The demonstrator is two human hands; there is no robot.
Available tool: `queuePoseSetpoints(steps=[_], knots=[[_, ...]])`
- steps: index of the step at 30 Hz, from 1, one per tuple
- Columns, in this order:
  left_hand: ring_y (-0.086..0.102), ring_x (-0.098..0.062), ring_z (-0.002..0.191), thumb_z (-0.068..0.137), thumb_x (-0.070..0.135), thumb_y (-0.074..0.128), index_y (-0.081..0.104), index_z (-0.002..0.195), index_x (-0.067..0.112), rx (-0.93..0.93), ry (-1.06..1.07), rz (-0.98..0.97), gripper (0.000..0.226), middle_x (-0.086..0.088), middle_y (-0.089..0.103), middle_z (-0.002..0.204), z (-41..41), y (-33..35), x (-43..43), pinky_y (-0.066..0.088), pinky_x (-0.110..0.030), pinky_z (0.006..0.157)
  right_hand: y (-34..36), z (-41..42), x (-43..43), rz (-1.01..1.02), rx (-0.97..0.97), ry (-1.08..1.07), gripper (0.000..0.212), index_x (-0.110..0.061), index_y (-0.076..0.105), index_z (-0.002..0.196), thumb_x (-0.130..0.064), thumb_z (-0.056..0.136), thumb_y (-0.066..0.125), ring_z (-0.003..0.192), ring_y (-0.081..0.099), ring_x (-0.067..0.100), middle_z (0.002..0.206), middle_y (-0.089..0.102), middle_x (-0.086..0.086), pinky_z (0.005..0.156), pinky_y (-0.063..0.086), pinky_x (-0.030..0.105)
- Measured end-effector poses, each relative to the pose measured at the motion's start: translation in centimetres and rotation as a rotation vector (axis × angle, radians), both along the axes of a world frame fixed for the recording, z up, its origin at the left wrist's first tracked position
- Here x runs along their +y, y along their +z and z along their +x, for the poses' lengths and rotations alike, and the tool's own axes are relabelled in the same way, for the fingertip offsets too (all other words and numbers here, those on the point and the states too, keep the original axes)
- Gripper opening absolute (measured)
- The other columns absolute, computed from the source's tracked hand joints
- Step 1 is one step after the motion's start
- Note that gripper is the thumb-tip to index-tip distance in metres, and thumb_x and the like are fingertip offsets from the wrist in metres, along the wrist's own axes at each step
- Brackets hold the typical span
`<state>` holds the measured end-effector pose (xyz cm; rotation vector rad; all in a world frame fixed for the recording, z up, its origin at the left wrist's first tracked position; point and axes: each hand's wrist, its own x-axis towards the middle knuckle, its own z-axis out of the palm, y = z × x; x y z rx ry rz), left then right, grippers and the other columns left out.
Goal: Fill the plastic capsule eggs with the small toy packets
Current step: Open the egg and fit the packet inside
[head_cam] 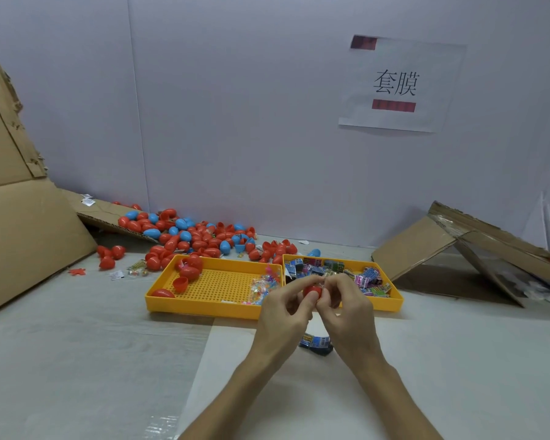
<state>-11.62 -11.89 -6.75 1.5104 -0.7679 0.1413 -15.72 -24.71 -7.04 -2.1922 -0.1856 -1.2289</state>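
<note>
A red capsule egg half [312, 291] sits between the fingertips of both hands, held in front of the yellow trays. My left hand [283, 315] grips it from the left and my right hand [346, 309] pinches at it from the right, with a clear packet barely showing at the fingers. The left yellow tray [204, 304] holds red egg halves [189, 269] and clear packets of coloured toys [262, 287]. The right yellow tray [391, 304] is full of printed toy packets [327, 269]. One blue printed packet [315, 342] lies on the table under my hands.
A big pile of red and blue eggs [188, 233] lies behind the trays against the wall. Flattened cardboard [23, 230] leans at the left and more cardboard [464, 249] at the right. Loose packets [137, 268] lie left of the trays.
</note>
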Motion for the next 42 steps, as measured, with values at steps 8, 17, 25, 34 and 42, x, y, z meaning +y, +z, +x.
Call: queuePoseSetpoints(steps=[8, 17, 25, 34, 42], knots=[[0.061, -0.005, 0.064, 0.098, 0.014, 0.063, 0.068, 0.107, 0.047, 0.013, 0.018, -0.021, 0.034, 0.022, 0.069, 0.074, -0.1, 0.1, 0.2, 0.049, -0.018, 0.058, -0.2, 0.2, 0.2, 0.01, 0.045, 0.014, 0.015, -0.02, 0.05, 0.087, -0.008, 0.093, 0.056, 0.073, 0.051, 0.0, 0.078, 0.048, -0.018, 0.059, 0.04, 0.006], [0.06, -0.005, 0.063, 0.099, 0.011, 0.063, 0.071, 0.112, 0.037, 0.033, -0.014, -0.054, 0.03, 0.018, 0.071, 0.076, -0.1, 0.1, 0.2, 0.05, -0.019, 0.059, -0.3, 0.2, 0.1, 0.015, 0.039, 0.012, 0.017, -0.021, 0.05, 0.089, -0.006, 0.095, 0.057, 0.074, 0.053, 0.001, 0.079, 0.049, -0.017, 0.06, 0.042, 0.007], [0.074, -0.021, 0.094, 0.104, 0.015, 0.053, 0.061, 0.134, 0.032, 0.294, -0.112, -0.223, 0.035, -0.003, 0.077, 0.101, 0.3, 0.7, 0.0, 0.061, -0.029, 0.075, -0.1, 0.2, 1.4, 0.197, -0.002, 0.104, 0.027, -0.025, 0.058, 0.115, -0.018, 0.093, 0.071, 0.092, 0.067, 0.004, 0.102, 0.067, -0.01, 0.074, 0.053, 0.011], [0.073, -0.022, 0.093, 0.108, 0.021, 0.043, 0.048, 0.126, 0.03, 0.423, -0.187, -0.159, 0.021, -0.012, 0.071, 0.109, 0.1, 0.4, -0.4, 0.06, -0.033, 0.078, -0.2, 0.2, 1.1, 0.058, -0.078, -0.01, 0.028, -0.015, 0.067, 0.114, -0.013, 0.087, 0.076, 0.098, 0.065, 0.008, 0.107, 0.065, -0.004, 0.081, 0.052, 0.011], [0.073, -0.016, 0.098, 0.102, 0.016, 0.057, 0.061, 0.13, 0.032, 0.27, -0.124, -0.193, 0.032, 0.005, 0.077, 0.099, 0.2, 0.6, -0.2, 0.062, -0.033, 0.079, -0.1, 0.2, 0.9, -0.001, -0.109, -0.064, 0.04, -0.007, 0.069, 0.121, -0.002, 0.082, 0.079, 0.103, 0.061, 0.007, 0.115, 0.065, 0.0, 0.087, 0.052, 0.011]])
